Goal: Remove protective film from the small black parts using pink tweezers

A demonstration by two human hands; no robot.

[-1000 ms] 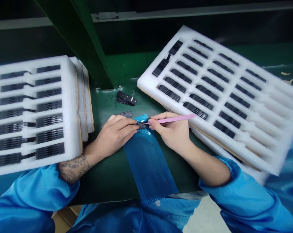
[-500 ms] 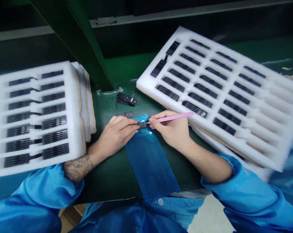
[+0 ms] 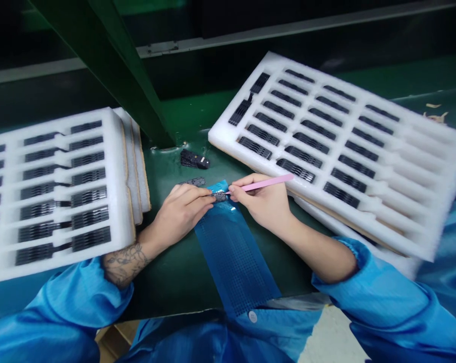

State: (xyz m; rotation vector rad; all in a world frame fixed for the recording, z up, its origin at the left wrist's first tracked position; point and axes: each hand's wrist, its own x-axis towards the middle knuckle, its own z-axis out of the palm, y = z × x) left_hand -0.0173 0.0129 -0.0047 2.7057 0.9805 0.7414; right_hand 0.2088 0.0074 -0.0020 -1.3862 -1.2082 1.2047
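Note:
My left hand (image 3: 180,212) pinches a small black perforated part (image 3: 219,196) at the top end of a blue perforated sheet (image 3: 233,252). My right hand (image 3: 260,199) holds pink tweezers (image 3: 266,183), and their tip meets the same black part. Both hands nearly touch over the sheet's crumpled top edge. Just above my left fingers lies a thin black strip (image 3: 193,181). Further back sits a small stack of black parts (image 3: 193,159), apart from both hands.
White foam trays (image 3: 118,201) (image 3: 222,136) with rows of black parts lie left and right of my hands, and the right one is tilted. They rest on a green bench (image 3: 167,282). A green post (image 3: 110,60) rises behind. Blue sleeves (image 3: 72,297) enter from below.
The whole view has shifted slightly, with both trays sitting lower in the frame. My hands stay at the black part, and the tweezers have moved slightly left.

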